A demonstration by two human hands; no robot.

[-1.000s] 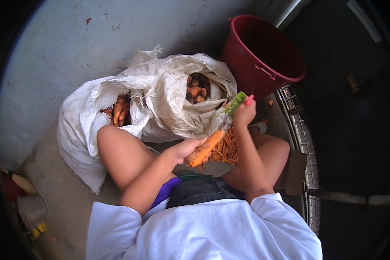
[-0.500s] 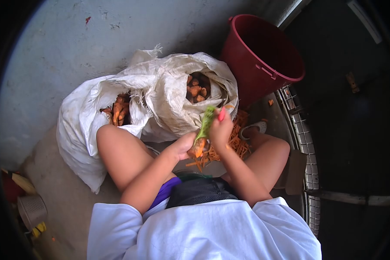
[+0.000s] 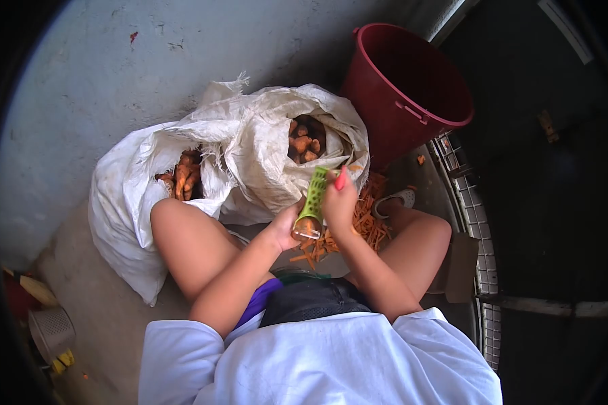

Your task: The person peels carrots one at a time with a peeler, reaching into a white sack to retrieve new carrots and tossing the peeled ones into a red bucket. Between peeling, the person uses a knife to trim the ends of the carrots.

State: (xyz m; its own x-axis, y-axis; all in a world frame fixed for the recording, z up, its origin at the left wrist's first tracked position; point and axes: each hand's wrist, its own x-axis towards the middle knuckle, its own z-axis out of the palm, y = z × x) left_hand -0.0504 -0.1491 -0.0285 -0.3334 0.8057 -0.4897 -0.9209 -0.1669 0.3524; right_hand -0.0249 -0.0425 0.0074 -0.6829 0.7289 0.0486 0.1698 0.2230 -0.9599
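Note:
My left hand [image 3: 285, 228] is closed around a carrot [image 3: 306, 225], held low between my knees; much of it is hidden by the fingers and the tool. In my right hand [image 3: 340, 206] is a peeler [image 3: 313, 196] with a green, perforated body and a red part showing above the fist. The peeler's lower end lies over the carrot. Beneath both hands, orange peelings [image 3: 366, 226] are heaped on the floor.
Two white woven sacks, one at left [image 3: 125, 196] and one at centre [image 3: 257, 158], stand open with carrots [image 3: 304, 144] inside. A dark red bucket [image 3: 392, 101] stands behind at right. A tiled ledge [image 3: 476, 216] runs along the right side. A perforated grey container [image 3: 51, 332] lies at lower left.
The peeler has shifted slightly left and down along the carrot, and its green body now faces the camera more. My right hand has moved slightly with it.

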